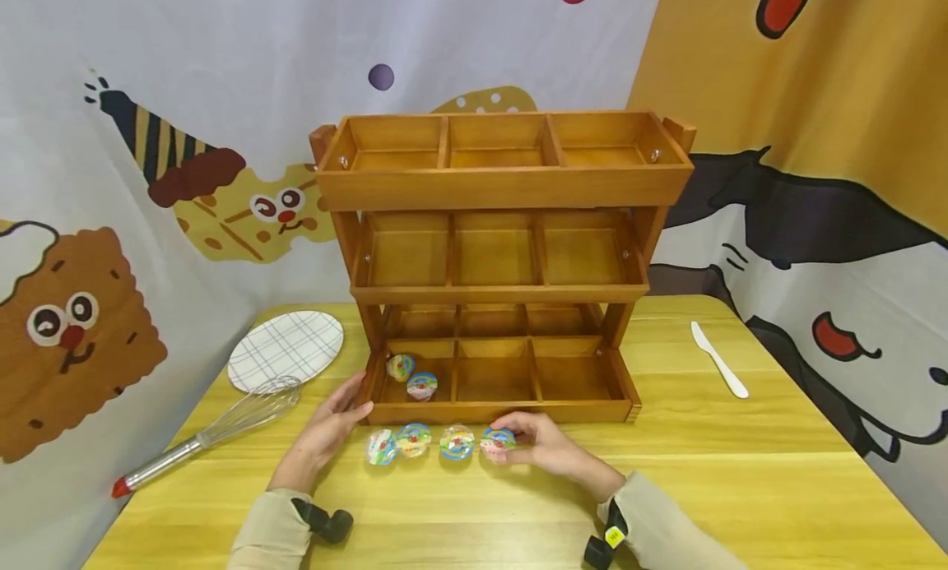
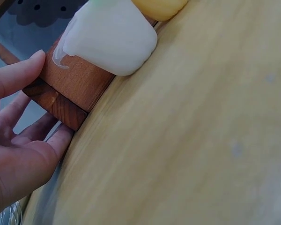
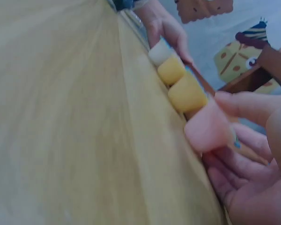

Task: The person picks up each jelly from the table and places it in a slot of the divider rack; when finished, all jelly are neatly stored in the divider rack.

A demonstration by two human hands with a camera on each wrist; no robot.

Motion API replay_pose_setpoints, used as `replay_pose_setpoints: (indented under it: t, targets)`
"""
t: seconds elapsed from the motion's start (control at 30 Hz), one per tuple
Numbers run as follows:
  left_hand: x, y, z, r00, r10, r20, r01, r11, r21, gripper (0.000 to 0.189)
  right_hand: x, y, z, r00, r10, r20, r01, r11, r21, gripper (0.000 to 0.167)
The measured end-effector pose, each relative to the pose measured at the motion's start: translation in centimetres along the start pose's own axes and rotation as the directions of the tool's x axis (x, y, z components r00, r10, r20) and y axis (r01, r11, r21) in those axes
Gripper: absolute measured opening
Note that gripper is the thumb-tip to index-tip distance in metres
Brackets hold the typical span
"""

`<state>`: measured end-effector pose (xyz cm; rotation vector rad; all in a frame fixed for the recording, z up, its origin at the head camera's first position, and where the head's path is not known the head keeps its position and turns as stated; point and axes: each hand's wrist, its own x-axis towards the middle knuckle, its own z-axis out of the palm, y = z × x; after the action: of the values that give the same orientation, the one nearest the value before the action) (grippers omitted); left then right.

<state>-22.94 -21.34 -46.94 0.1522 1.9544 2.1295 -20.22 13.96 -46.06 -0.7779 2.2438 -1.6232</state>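
Note:
A three-tier wooden rack (image 1: 504, 411) stands on the table, each tier split into three compartments. My left hand (image 1: 326, 434) grips the front left corner of its bottom tier, thumb and fingers on either side of the wood (image 2: 61, 105). In front of the rack, small jelly cups stand in a row with printed lids up: a white cup (image 1: 381, 447), a yellow cup (image 1: 413, 440), another yellow cup (image 1: 457, 442) and a pink cup (image 3: 210, 127). My right hand (image 1: 551, 448) pinches the pink one at the row's right end. Two more jelly cups (image 1: 422, 386) lie in the bottom tier's left compartment.
To the left lie a checked oval plate (image 1: 285, 348) and a whisk (image 1: 215, 430), its wires overlapping the plate's edge in the head view. A white plastic knife (image 1: 718, 359) is on the right side of the table. Printed cloth (image 1: 281, 52) hangs behind.

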Motion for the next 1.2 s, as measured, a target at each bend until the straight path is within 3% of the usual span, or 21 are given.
replay_pose_setpoints:
  t: [0.27, 0.6, 0.93, 1.2]
  targets:
    - [0.1, -0.1, 0.1, 1.0, 0.0, 0.001, 0.0, 1.0, -0.004, 0.067, -0.1, 0.7, -0.2, 1.0, -0.011, 0.017, 0.012, 1.0, -0.022, 0.043]
    - [0.1, -0.1, -0.2, 1.0, -0.012, -0.009, 0.012, 1.0, -0.001, 0.069, -0.6, -1.5, -0.1, 0.999, -0.025, 0.031, 0.027, 0.998, -0.05, 0.044]
    - [-0.1, 0.0, -0.1, 1.0, -0.006, 0.006, 0.006, 1.0, 0.001, 0.068, -0.1, 1.2, -0.2, 0.999, -0.02, 0.043, 0.021, 1.0, -0.018, 0.048]
    - [-0.1, 0.2, 0.2, 1.0, -0.011, -0.005, 0.011, 1.0, -0.023, 0.067, 0.0, 1.4, -0.7, 0.999, -0.016, 0.049, 0.016, 1.0, -0.01, 0.05]
